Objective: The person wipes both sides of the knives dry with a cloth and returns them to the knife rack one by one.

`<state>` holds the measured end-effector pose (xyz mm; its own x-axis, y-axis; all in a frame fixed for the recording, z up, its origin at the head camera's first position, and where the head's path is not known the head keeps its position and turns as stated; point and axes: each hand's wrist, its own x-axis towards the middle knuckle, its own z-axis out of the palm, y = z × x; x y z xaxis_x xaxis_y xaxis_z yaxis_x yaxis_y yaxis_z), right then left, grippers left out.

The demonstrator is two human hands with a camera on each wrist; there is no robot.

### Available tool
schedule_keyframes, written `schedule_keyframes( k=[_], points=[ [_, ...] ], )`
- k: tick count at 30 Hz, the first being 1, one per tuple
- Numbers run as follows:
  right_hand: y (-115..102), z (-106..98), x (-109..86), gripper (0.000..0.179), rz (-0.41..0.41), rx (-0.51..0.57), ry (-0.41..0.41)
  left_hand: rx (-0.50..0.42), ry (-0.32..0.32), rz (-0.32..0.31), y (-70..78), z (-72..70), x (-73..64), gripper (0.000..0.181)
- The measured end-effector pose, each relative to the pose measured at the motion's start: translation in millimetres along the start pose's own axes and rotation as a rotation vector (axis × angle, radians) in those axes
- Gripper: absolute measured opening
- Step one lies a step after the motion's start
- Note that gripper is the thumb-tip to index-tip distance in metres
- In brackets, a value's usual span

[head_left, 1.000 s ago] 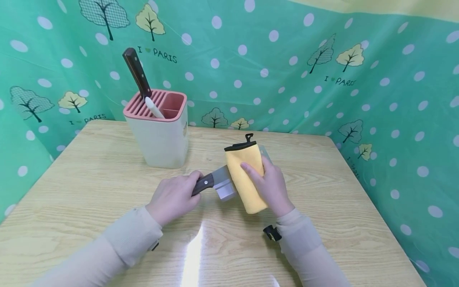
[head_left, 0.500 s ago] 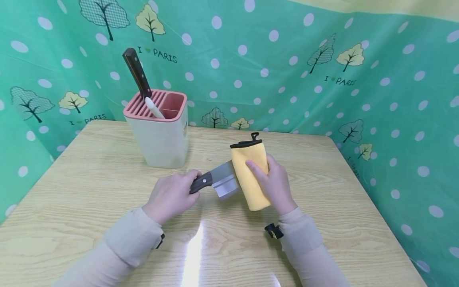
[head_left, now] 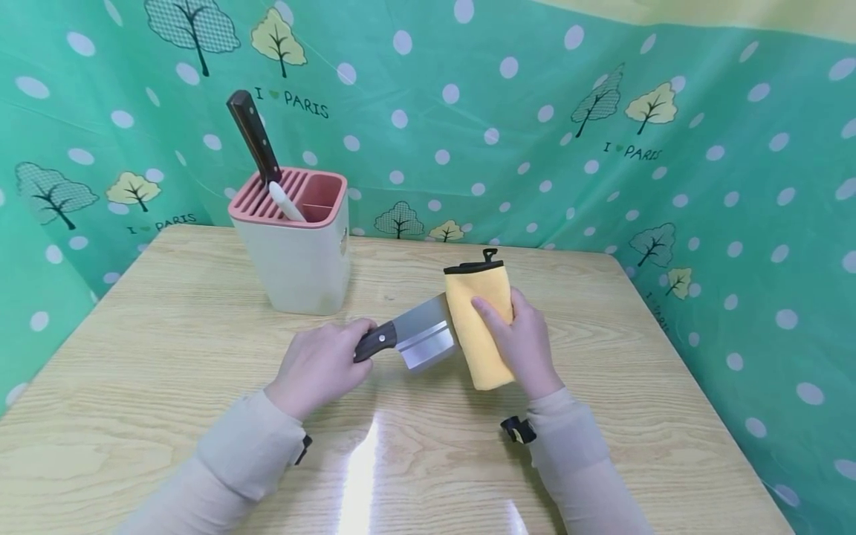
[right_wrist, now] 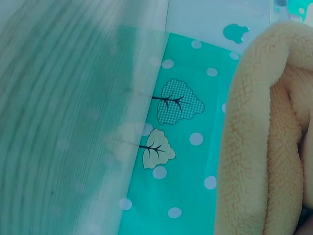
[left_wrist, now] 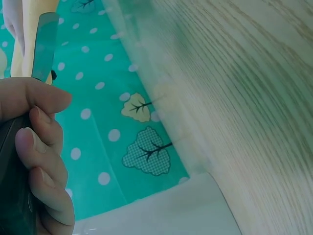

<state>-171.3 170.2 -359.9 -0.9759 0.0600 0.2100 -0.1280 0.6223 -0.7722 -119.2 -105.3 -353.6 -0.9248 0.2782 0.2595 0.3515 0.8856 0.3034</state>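
Observation:
My left hand (head_left: 324, 365) grips the dark wooden handle of a cleaver (head_left: 423, 333), its broad steel blade pointing up and to the right in the head view. In the left wrist view the fingers (left_wrist: 46, 156) curl round the handle, with part of the blade beyond them. A folded yellow cloth (head_left: 478, 327) with black trim and a small black loop is held in my right hand (head_left: 528, 338), thumb across its front. The cloth overlaps the blade's far end and hides it. Close up in the right wrist view, the cloth (right_wrist: 249, 137) looks fluffy.
A white knife block (head_left: 294, 267) with a pink slotted top stands at the back left of the wooden table (head_left: 167, 357). A dark-handled knife (head_left: 254, 137) and a white-handled tool (head_left: 286, 200) stick up from it. A green dotted curtain (head_left: 468, 89) hangs behind.
My right hand has slid the cloth to the right along the blade, so more steel shows. The left hand with the cleaver has shifted only slightly.

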Motion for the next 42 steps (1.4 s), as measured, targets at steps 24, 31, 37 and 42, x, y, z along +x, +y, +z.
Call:
schedule_keyframes(
  k=[24,31,37,42],
  points=[
    [10,-17,13.0,0.058,0.018,-0.125,0.063,0.007,-0.002,-0.024,-0.7,0.4,0.4,0.035],
    [12,-22,18.1,0.057,-0.032,-0.212,0.097,0.003,0.031,-0.038,-2.6,2.1,-3.5,0.038],
    [12,-26,20.6,0.054,-0.06,-0.287,0.115,-0.002,0.029,-0.053,-4.7,3.6,-6.6,0.038],
    [15,-28,23.3,0.051,-0.076,-0.34,0.129,-0.006,0.025,-0.053,-6.3,7.0,-8.6,0.038]
  ],
)
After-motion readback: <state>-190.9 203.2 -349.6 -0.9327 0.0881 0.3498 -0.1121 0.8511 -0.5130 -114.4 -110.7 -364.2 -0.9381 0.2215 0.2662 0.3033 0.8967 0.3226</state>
